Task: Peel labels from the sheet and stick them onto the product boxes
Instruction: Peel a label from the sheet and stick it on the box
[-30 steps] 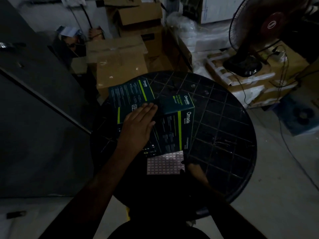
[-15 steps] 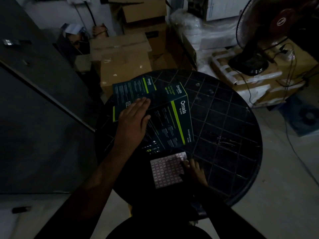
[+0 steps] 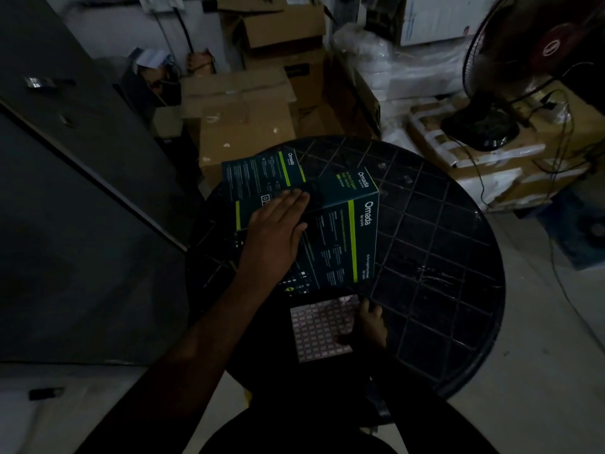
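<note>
The right hand [image 3: 368, 326] has been slid onto the label sheet [image 3: 322, 327] at the table's [image 3: 442, 257] near edge, fingers apparently picking at a label, while the stacked product boxes [image 3: 340, 234] are kept pinned under the flat, spread left hand [image 3: 273, 234], so peeling's probably starting.

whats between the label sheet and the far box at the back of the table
In the head view, the near product box lies between the label sheet and the far box, with the left hand resting flat across both boxes.

Boxes [image 3: 330, 231] on table [image 3: 442, 257]; label sheet [image 3: 322, 327] nearer.
</note>
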### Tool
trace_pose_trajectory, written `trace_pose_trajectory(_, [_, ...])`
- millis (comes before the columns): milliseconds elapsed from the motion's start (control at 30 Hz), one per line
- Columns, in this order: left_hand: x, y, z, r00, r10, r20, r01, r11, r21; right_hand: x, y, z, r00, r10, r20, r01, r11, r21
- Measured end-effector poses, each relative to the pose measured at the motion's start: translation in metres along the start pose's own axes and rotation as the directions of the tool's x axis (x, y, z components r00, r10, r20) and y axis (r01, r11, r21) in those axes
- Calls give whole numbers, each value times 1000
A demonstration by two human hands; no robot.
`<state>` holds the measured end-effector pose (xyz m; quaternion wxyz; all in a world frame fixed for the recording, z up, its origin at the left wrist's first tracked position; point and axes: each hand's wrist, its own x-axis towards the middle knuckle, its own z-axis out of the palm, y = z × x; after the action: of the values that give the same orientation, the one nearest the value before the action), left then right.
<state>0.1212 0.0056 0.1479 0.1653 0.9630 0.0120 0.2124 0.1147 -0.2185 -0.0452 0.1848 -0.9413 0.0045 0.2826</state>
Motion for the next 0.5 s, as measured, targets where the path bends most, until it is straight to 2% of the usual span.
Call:
trace_pose_trajectory(133, [5,6,4,998,54,17,-54,998,21,7,12,-1,996,93,-8,-92,993,70])
trace_pose_trajectory(233, [12,11,6,998,60,28,-60,998,36,4,17,-4,998,20,-65,-15,997,75])
trace_pose_trajectory(300, [15,14,5,999,49,21,-50,998,38,1,15,-13,997,16,-71,-1,980,201])
trace_pose_trajectory(400, [18,19,-1,997,20,79,-13,997,-79,-9,10,-35,979,-167,-118,202,879,433])
trace_pose_trajectory(500, [22,23,-7,973,47,226,13,966,-258,-21,3,-63,930,-262,-258,364,762,536])
